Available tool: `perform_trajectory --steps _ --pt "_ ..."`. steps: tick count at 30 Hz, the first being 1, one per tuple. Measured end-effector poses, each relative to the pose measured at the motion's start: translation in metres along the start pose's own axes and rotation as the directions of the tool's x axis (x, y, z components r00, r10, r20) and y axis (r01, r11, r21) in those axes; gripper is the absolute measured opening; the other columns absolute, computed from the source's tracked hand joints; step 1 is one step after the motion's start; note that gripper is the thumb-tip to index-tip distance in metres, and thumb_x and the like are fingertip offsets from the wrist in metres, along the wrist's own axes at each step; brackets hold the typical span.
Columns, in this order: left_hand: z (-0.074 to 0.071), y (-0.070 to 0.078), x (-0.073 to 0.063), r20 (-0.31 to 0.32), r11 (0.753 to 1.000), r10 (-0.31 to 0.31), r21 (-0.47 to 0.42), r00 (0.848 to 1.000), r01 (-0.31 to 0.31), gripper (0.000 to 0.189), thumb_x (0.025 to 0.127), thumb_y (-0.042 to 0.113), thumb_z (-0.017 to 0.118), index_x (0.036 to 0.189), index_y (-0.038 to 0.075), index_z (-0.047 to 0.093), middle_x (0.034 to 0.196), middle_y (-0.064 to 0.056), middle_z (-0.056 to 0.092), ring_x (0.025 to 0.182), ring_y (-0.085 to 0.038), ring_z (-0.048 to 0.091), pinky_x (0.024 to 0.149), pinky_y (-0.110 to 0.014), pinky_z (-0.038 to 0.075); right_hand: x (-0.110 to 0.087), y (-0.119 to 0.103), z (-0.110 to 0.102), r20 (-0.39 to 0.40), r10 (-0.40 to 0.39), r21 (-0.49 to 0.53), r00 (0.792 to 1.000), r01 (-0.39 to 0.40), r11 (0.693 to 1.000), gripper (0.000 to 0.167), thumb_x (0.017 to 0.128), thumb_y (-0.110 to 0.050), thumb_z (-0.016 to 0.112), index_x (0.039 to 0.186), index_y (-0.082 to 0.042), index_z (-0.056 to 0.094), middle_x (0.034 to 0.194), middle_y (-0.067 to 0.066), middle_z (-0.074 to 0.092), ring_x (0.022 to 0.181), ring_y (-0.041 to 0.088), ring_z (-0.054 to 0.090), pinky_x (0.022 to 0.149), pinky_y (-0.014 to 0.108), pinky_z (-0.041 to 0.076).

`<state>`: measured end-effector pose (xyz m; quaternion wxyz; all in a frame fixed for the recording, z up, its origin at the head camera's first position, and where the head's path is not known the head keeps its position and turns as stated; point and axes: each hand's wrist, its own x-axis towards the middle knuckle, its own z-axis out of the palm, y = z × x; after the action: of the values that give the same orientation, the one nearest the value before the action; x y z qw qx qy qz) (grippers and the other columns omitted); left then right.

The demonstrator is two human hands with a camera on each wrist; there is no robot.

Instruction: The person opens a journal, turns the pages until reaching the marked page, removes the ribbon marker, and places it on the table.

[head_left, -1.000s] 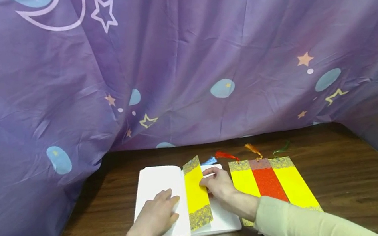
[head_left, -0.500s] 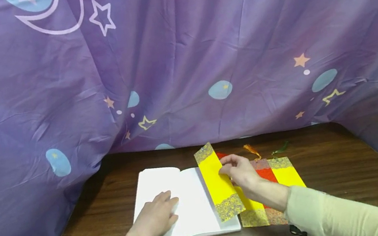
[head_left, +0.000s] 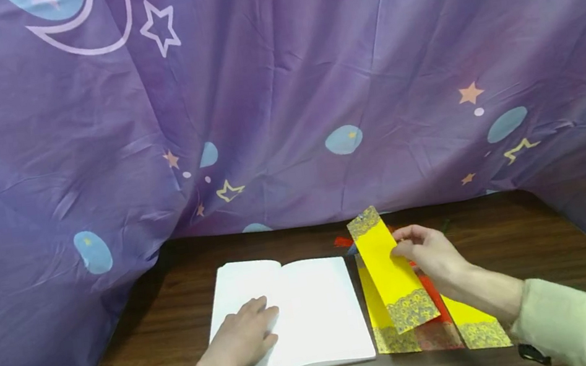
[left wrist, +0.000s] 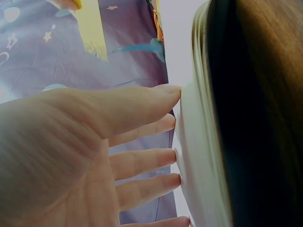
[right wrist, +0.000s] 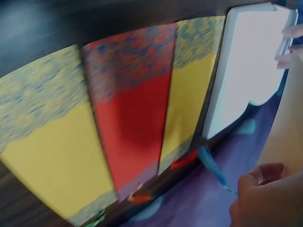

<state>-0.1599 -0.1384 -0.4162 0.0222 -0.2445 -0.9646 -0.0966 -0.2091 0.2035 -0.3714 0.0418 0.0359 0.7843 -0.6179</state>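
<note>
With fingers extended, my left hand (head_left: 242, 340) rests on the left page of an open blank notebook (head_left: 324, 310). In the left wrist view its thumb and fingertips touch the page surface near the stacked page edges (left wrist: 203, 118). Thumb and fingers of my right hand (head_left: 431, 256) pinch the right long edge of a yellow bookmark (head_left: 389, 266) with lace-patterned ends. It is held raised and tilted, right of the notebook. From this bookmark hangs a blue tassel (right wrist: 213, 165), seen in the right wrist view.
Beneath the raised bookmark lie a red bookmark (right wrist: 130, 127) between two yellow ones, the nearer-to-notebook yellow bookmark (right wrist: 189, 94) and the outer yellow bookmark (right wrist: 57, 161). Their red, orange and green tassels point toward the back. A purple patterned curtain (head_left: 257, 88) hangs behind the wooden table (head_left: 549, 247).
My right hand has carried the yellow bookmark off the notebook's right page, rightward to above the row of bookmarks. My left hand has stayed on the left page.
</note>
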Motion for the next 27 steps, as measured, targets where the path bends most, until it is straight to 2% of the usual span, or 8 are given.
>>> perform_trajectory --steps 8,16,23,27 --pt "-0.001 0.001 0.000 0.028 1.000 -0.012 -0.003 1.000 0.012 0.033 0.086 0.018 0.073 0.115 0.006 0.064 0.130 -0.024 0.056 0.120 -0.042 0.053 0.087 -0.063 0.050 0.000 0.005 -0.043 0.006 -0.009 0.006 1.000 0.009 1.000 0.034 0.094 -0.010 0.060 0.123 0.002 0.047 0.094 0.001 0.056 0.083 0.015 0.056 0.069 0.032 0.052" --pt "0.000 0.002 0.001 0.027 1.000 -0.006 0.006 1.000 0.005 0.032 0.086 0.018 0.072 0.114 0.006 0.064 0.129 -0.023 0.057 0.119 -0.042 0.054 0.086 -0.062 0.050 0.004 0.009 -0.080 -0.005 -0.023 0.075 1.000 0.023 0.997 0.034 0.095 -0.012 0.061 0.122 0.001 0.044 0.097 0.001 0.057 0.079 0.014 0.060 0.069 0.031 0.057" --pt "0.001 0.002 0.001 0.020 1.000 -0.009 0.010 1.000 0.009 0.031 0.086 0.018 0.073 0.113 0.006 0.064 0.129 -0.023 0.057 0.119 -0.041 0.054 0.086 -0.062 0.050 0.007 0.007 -0.110 -0.048 -0.042 0.214 0.998 0.051 0.975 0.029 0.094 -0.010 0.064 0.117 -0.004 0.047 0.092 -0.003 0.061 0.077 0.014 0.061 0.065 0.029 0.058" --pt "0.001 0.002 0.001 0.026 1.000 -0.012 0.008 1.000 0.012 0.032 0.086 0.019 0.072 0.114 0.006 0.064 0.129 -0.023 0.057 0.119 -0.041 0.054 0.086 -0.062 0.050 0.009 0.010 -0.126 -0.071 -0.032 0.230 0.997 0.047 0.972 0.030 0.094 -0.012 0.066 0.116 -0.007 0.047 0.093 -0.004 0.061 0.078 0.013 0.061 0.065 0.028 0.058"
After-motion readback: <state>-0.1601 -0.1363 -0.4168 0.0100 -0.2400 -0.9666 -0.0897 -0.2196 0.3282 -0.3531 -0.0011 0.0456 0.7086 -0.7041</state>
